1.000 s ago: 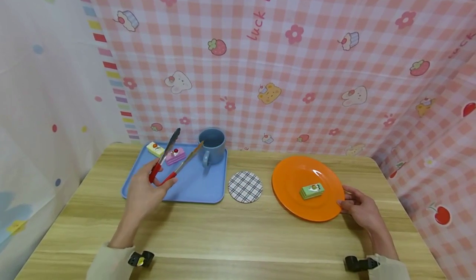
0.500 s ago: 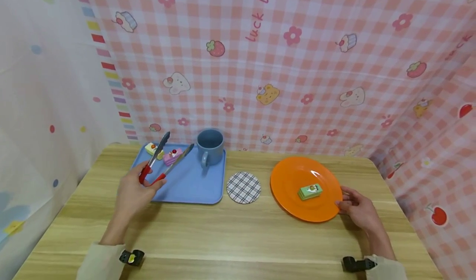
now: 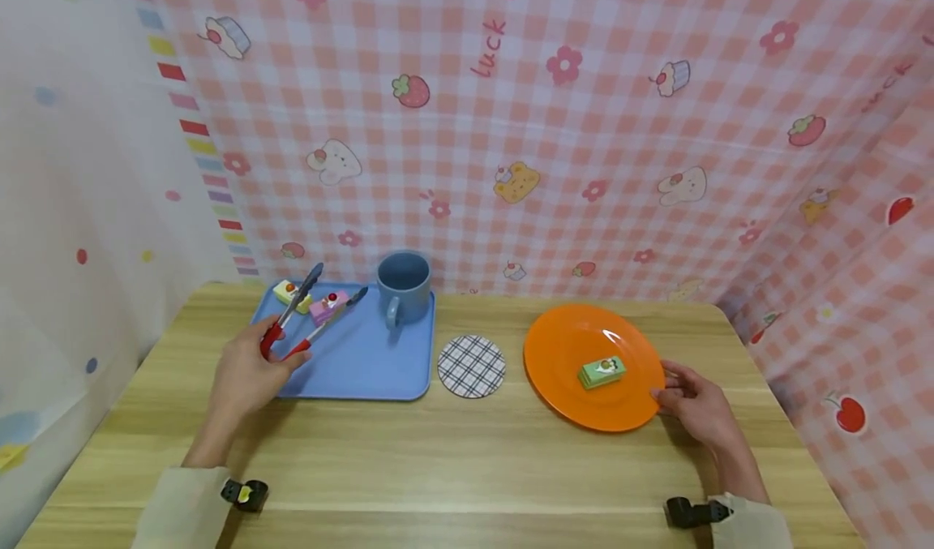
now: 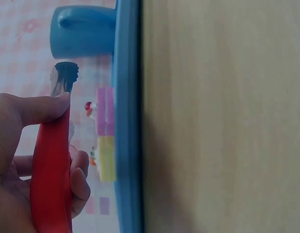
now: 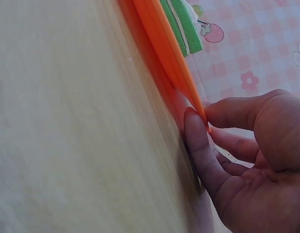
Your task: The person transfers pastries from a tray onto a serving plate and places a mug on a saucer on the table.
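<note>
place: cloth-screened tabletop booth | gingham drape [image 3: 467, 143] | wood-grain table [image 3: 467, 460]

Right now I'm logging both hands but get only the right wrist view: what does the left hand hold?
Observer: The left hand holds red-handled tongs.
Operator: I see one green cake. Are there others?
Observer: Yes, two on the blue tray: a pink cake and a yellow cake.
Operator: And what lies between that tray and the orange plate in front of me?
Observer: A round checked coaster, seen in the head view.
</note>
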The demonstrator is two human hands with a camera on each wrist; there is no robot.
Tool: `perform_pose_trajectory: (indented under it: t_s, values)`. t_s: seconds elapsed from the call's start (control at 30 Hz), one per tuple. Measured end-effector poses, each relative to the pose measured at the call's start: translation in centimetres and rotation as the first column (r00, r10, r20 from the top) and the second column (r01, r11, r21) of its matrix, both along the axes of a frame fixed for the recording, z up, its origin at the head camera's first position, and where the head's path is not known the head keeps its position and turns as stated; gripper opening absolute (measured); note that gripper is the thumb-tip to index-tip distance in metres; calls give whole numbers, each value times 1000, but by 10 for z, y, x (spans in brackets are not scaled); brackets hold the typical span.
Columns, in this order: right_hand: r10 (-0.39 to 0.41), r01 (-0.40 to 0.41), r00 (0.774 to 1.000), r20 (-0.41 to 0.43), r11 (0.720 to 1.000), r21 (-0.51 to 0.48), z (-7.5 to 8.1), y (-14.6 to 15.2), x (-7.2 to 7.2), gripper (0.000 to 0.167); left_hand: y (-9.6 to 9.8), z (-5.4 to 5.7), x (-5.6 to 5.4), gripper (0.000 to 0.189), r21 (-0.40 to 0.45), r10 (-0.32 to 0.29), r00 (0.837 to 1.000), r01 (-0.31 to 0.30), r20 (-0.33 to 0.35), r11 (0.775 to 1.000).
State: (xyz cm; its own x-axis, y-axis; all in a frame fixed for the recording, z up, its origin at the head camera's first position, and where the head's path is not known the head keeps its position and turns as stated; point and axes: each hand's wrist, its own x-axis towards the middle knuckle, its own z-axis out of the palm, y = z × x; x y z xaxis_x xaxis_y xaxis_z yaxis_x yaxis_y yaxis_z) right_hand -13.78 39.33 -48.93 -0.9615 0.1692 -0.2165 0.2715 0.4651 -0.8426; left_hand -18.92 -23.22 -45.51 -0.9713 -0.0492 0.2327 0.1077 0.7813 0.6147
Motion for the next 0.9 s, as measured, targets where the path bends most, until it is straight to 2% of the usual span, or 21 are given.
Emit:
perform_pose_trajectory:
  t_s: [0.17, 0.33, 0.57, 0.9]
  values:
    - [9, -9, 1000, -4, 1000, -5, 1, -1, -1, 63, -8, -6, -3, 70, -34, -19, 1000, 18, -3, 999]
    - [-3, 3, 1000, 7, 1000, 8, 0, -1, 0, 63, -14, -10, -5, 72, -53, -29, 999, 31, 21, 998]
    - [-5, 5, 1000, 6, 1000, 25, 2, 0, 0, 63, -18, -10, -3, 73, -88, -32, 993, 42, 111, 995]
    - [8, -8, 1000, -4, 1000, 14, -2, 0, -1, 63, -24, -12, -2, 71, -87, -50, 985, 65, 163, 994]
